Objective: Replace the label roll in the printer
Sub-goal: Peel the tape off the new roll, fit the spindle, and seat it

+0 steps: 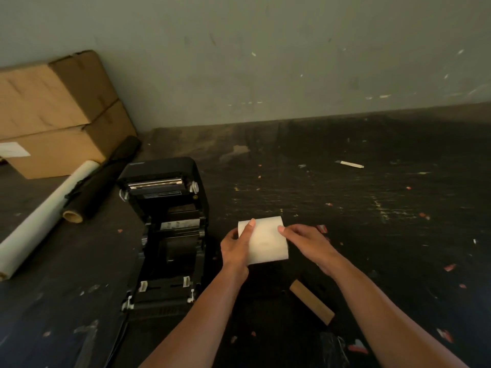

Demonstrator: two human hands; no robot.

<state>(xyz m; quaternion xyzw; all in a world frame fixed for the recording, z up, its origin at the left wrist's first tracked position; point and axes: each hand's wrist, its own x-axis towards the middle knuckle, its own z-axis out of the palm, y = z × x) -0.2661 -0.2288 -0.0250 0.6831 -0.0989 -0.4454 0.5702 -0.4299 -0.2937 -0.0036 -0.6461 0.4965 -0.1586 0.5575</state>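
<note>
Right now we hold the white label roll in both hands, just to the right of the open black printer and above the dark, littered work surface. Our left hand wraps the roll's left end, fingers curled around it and one fingertip lying across its top. Our right hand grips the right side, the thumb pressed on the paper's face and the other fingers closed behind it. The printer's lid stands raised at its far end, and its roll bay looks dark; we cannot tell whether anything sits inside. Right of the printer and nearer to us than the roll, a bare brown cardboard core lies on the surface. Left of the printer lie a long white roll and a black roll, with two stacked cardboard boxes beyond them against the wall.
</note>
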